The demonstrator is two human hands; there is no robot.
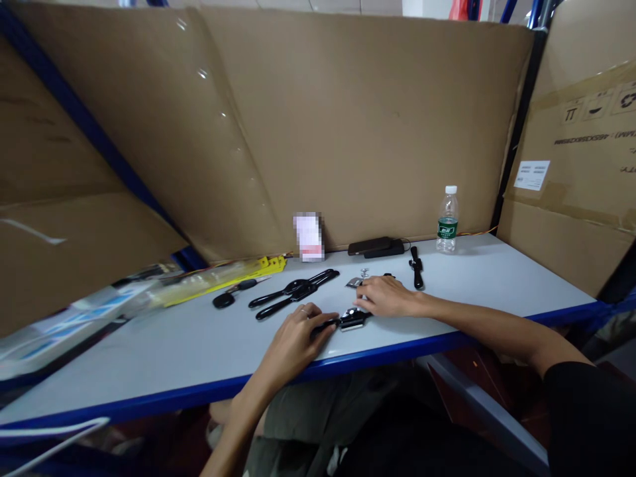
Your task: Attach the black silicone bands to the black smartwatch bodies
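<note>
While our left hand point(297, 333) pinches a glossy black tool with silver blade point(353, 319), our right hand point(385, 296) curls near it.
This one is half-open; whether it holds something, we cannot tell.

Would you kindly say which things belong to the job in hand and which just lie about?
Likely the job's:
glossy black tool in left hand;
similar black tools;
flat silver metal piece.

Likely lying about:
green-labelled clear plastic bottle;
flat black slabs.
</note>
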